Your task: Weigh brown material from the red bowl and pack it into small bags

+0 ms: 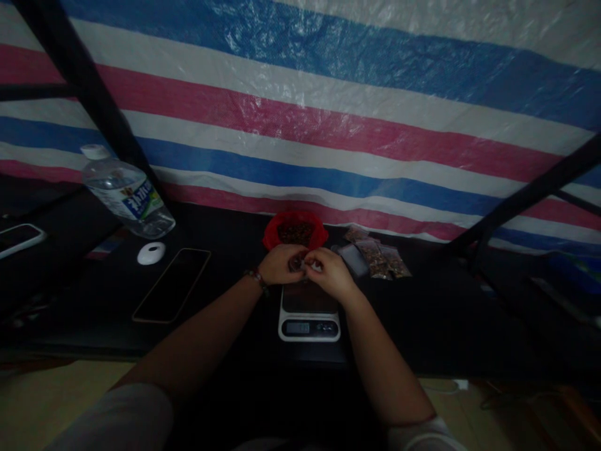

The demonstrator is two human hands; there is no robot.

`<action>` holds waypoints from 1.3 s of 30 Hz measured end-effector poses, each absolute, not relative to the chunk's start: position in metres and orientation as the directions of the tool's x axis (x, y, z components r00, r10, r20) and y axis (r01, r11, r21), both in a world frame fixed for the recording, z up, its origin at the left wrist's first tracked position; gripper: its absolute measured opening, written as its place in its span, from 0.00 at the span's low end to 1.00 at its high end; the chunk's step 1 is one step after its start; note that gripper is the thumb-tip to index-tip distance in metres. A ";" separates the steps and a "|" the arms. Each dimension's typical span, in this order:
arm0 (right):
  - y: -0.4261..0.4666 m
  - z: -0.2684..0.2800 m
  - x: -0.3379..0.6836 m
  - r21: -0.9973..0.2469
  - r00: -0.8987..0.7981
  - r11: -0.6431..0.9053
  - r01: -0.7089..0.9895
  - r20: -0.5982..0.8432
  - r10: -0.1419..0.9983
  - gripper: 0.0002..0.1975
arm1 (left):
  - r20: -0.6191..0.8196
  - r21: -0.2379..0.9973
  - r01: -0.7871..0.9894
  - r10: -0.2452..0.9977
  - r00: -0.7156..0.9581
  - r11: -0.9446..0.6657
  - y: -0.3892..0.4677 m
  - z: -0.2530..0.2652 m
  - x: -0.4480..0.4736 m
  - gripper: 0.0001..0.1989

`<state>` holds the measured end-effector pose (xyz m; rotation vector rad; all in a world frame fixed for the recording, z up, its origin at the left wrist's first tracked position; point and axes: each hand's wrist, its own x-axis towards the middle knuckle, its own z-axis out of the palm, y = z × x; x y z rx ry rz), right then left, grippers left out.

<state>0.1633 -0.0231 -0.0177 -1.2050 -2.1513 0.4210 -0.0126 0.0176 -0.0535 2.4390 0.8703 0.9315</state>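
Note:
My left hand (278, 265) and my right hand (332, 273) meet above a kitchen scale (310, 304), fingertips nearly together. Between them is a small clear plastic bag (297, 262) with something dark in it, pinched by the fingers of both hands and partly covered by them. Just behind the hands sits a red bag (270, 237), its mouth open, filled with small brown pieces (297, 233). The scale has a white body and a lit display (297, 327), too dim to read. By my right hand lie a stack of clear empty-looking bags (355, 260) and several filled small bags (381, 258).
On the dark table's left side are a phone (171, 285), a white rounded object (151, 253) and a large clear bottle (129, 194). Another phone (19, 239) lies farther left. Striped plastic sheeting (300, 125) hangs behind, with black metal bars (89, 88) at both sides.

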 end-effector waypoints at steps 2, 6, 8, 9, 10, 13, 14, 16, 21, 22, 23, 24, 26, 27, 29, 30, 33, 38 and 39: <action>-0.021 -0.021 0.157 -0.558 -0.374 0.543 0.628 0.396 0.839 0.05 | 0.464 0.526 0.416 0.660 0.591 -0.742 0.015 -0.052 -0.011 0.17; -0.020 -0.027 0.150 -0.542 -0.445 0.613 0.575 0.421 0.790 0.06 | 0.493 0.513 0.427 0.663 0.564 -0.745 0.013 -0.052 -0.010 0.20; -0.019 -0.027 0.154 -0.543 -0.450 0.622 0.565 0.428 0.783 0.07 | 0.496 0.528 0.420 0.669 0.553 -0.738 0.014 -0.053 -0.011 0.19; -0.019 -0.026 0.158 -0.550 -0.430 0.611 0.569 0.434 0.792 0.08 | 0.497 0.539 0.420 0.679 0.540 -0.730 0.014 -0.054 -0.012 0.20; -0.019 -0.025 0.162 -0.559 -0.400 0.593 0.579 0.438 0.805 0.08 | 0.500 0.552 0.424 0.692 0.521 -0.718 0.015 -0.055 -0.012 0.20; -0.017 -0.023 0.177 -0.571 -0.362 0.529 0.628 0.388 0.848 0.06 | 0.519 0.586 0.443 0.734 0.438 -0.679 0.017 -0.057 -0.015 0.21; -0.017 -0.024 0.181 -0.561 -0.388 0.519 0.645 0.344 0.855 0.05 | 0.525 0.595 0.445 0.743 0.415 -0.669 0.018 -0.057 -0.016 0.21; -0.017 -0.026 0.185 -0.527 -0.468 0.524 0.669 0.248 0.848 0.03 | 0.534 0.606 0.444 0.751 0.388 -0.660 0.018 -0.058 -0.017 0.19; -0.019 -0.032 0.179 -0.464 -0.614 0.592 0.659 0.123 0.780 0.03 | 0.532 0.609 0.445 0.754 0.386 -0.657 0.017 -0.058 -0.017 0.17; -0.019 -0.032 0.178 -0.461 -0.624 0.599 0.655 0.117 0.772 0.03 | 0.530 0.606 0.450 0.755 0.387 -0.656 0.017 -0.058 -0.017 0.17; -0.019 -0.031 0.177 -0.460 -0.624 0.601 0.653 0.123 0.772 0.04 | 0.527 0.601 0.456 0.755 0.391 -0.656 0.017 -0.058 -0.017 0.17; -0.019 -0.030 0.177 -0.465 -0.607 0.597 0.654 0.148 0.781 0.04 | 0.522 0.592 0.465 0.753 0.400 -0.658 0.017 -0.057 -0.017 0.17; -0.019 -0.028 0.179 -0.492 -0.526 0.574 0.655 0.249 0.813 0.04 | 0.513 0.558 0.485 0.739 0.436 -0.673 0.016 -0.054 -0.016 0.18; -0.019 -0.027 0.180 -0.511 -0.467 0.560 0.652 0.311 0.828 0.04 | 0.511 0.532 0.494 0.726 0.460 -0.688 0.016 -0.052 -0.016 0.19; -0.018 -0.025 0.180 -0.547 -0.364 0.545 0.636 0.411 0.836 0.04 | 0.508 0.470 0.508 0.692 0.513 -0.722 0.014 -0.048 -0.014 0.20; -0.019 -0.025 0.179 -0.557 -0.335 0.546 0.626 0.440 0.833 0.04 | 0.505 0.441 0.513 0.676 0.537 -0.736 0.013 -0.046 -0.012 0.20; -0.020 -0.027 0.173 -0.568 -0.313 0.556 0.607 0.473 0.824 0.04 | 0.487 0.386 0.522 0.649 0.585 -0.761 0.009 -0.042 -0.009 0.17; -0.024 -0.028 0.163 -0.553 -0.361 0.584 0.594 0.465 0.808 0.07 | 0.511 0.404 0.517 0.655 0.557 -0.755 0.007 -0.044 -0.007 0.21; -0.025 -0.028 0.161 -0.556 -0.375 0.590 0.585 0.460 0.805 0.07 | 0.523 0.411 0.522 0.662 0.536 -0.747 0.007 -0.045 -0.008 0.22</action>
